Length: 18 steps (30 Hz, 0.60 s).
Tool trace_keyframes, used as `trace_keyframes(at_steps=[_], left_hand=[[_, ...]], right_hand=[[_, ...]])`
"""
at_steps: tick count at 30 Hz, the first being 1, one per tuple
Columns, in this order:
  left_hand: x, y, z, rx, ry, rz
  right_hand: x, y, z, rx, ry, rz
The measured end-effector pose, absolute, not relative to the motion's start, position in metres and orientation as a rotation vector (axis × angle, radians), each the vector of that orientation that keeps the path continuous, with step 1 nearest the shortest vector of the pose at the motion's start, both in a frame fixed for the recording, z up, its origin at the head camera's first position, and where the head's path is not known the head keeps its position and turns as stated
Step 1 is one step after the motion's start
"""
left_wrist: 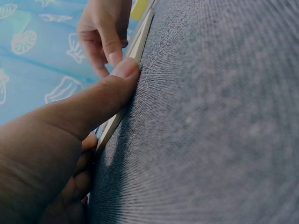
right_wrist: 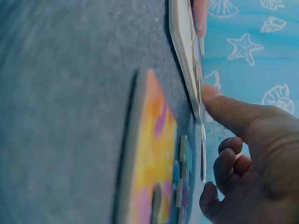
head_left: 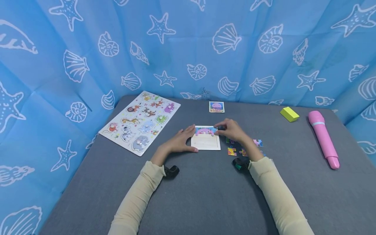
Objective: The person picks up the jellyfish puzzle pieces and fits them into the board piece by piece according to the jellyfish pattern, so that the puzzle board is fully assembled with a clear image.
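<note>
Plainly, head view, puzzle tray: centred on the grey bench, pink-creature pieces along its 12 o'clock side, pale wood showing below.
Left hand: spread wide, bracing the tray's 9 o'clock side.
Right hand: narrow, thumb and forefinger at the 1 o'clock corner; pinching a piece or merely pressing, I cannot tell.
Fitting well: best done, I judge, with the tray held firm and each piece squared to the rim before pressing flat, checked against the picture card between 12 and 1.
Room around: loose pieces near, at 3 to 4, partly hidden by the right forearm; animal puzzle board at 9 to 10; yellow block and pink microphone well apart, around 3; widest room towards 6.
Left wrist view, rim: left thumb touching it, right hand beyond towards 11.
Right wrist view, corner: right thumb touching it; an orange-yellow piece stands apart towards 7, where a low wrist could nudge it.
</note>
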<state>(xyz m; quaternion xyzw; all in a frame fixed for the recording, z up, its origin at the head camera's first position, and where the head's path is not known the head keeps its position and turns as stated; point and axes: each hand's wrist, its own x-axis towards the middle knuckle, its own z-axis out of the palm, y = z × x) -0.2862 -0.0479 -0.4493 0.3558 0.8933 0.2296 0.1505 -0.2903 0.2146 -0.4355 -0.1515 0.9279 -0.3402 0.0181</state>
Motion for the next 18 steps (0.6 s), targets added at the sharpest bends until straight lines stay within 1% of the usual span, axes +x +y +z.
trace_keyframes(at_steps=[18], left_hand=[[-0.2856, -0.0482, -0.4484, 1.024, 2.554, 0.660]], right_hand=[[-0.2874, 0.2067, -0.4286, -0.410, 2.823, -1.042]])
